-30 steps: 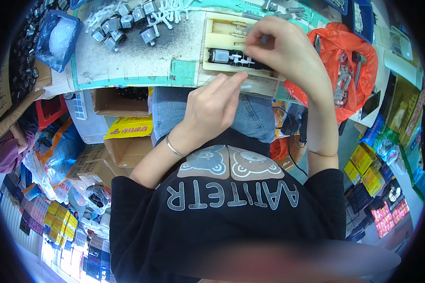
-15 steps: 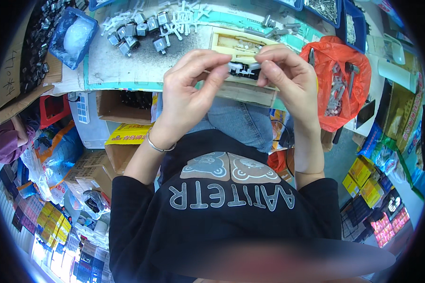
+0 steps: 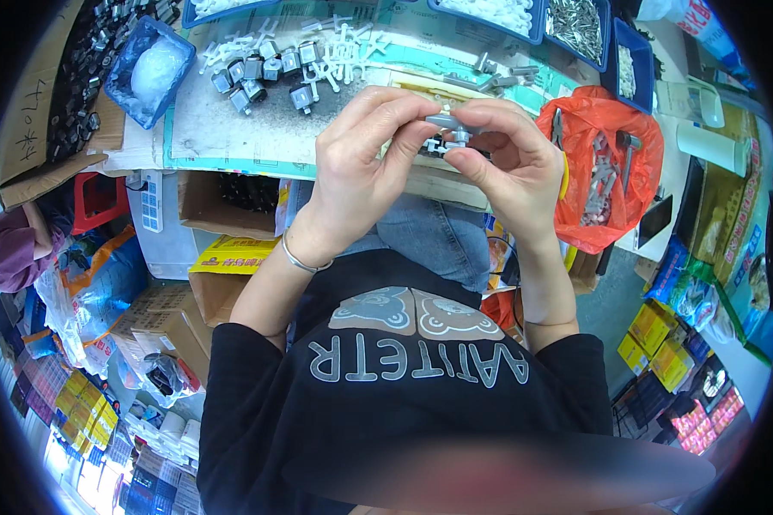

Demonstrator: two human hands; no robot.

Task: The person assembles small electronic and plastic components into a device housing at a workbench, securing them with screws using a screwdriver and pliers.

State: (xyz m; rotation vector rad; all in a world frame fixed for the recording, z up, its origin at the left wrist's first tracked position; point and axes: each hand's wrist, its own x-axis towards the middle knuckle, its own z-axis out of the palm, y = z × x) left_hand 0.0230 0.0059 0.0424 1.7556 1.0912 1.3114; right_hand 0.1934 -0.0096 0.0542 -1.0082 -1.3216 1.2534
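Both my hands are together over a pale yellow wooden fixture (image 3: 410, 83) at the table's near edge. A small grey plastic part (image 3: 445, 123) with a rounded knob is between my fingertips. My left hand (image 3: 365, 163) pinches its left end with thumb and forefinger. At the knob end, my right hand (image 3: 520, 163) closes its thumb and fingers on the same part. Just below it are small white pieces (image 3: 442, 147) on something black, partly hidden by my fingers. My hands cover much of the fixture.
Silver-and-black blocks (image 3: 253, 69) and white branched plastic pieces (image 3: 345, 51) lie piled behind my left hand. Grey parts (image 3: 502, 79) lie farther back. A red plastic bag (image 3: 648, 129) stands right, blue bins (image 3: 567, 34) along the back, another blue bin (image 3: 150, 73) left.
The grey part now shows between my fingertips, where white pieces showed before. My right hand has come left toward my left hand. The whole view has shifted slightly.
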